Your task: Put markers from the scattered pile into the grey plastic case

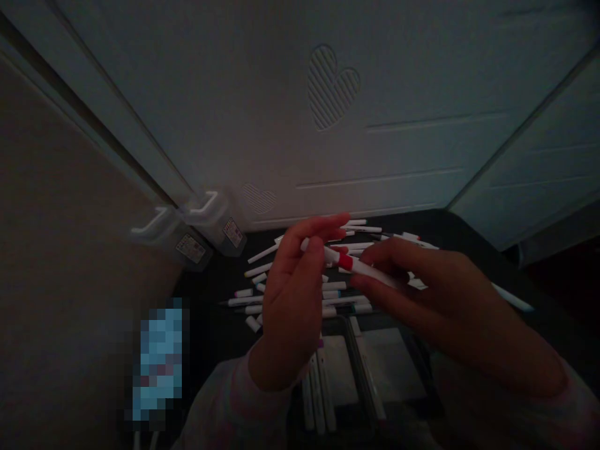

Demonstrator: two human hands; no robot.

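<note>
Between my two hands is a white marker [375,272] with a red band. My left hand [294,294] pinches its white cap end [328,253] between thumb and fingers. Around the barrel, on the other side of the red band, close the thumb and fingers of my right hand [435,294]. Many white markers and loose caps [253,323] lie scattered on the dark surface behind and below my hands. Nearer to me, several markers [319,390] lie side by side in a dark-rimmed clear tray, partly hidden by my left wrist.
Two clear plastic boxes with handles [194,250] [234,236] stand at the back left. A pale panel with heart reliefs [332,87] rises behind the dark tabletop [206,312]. At lower left is a blurred-out bright patch [159,359]. A second tray section [394,362] lies right of the markers.
</note>
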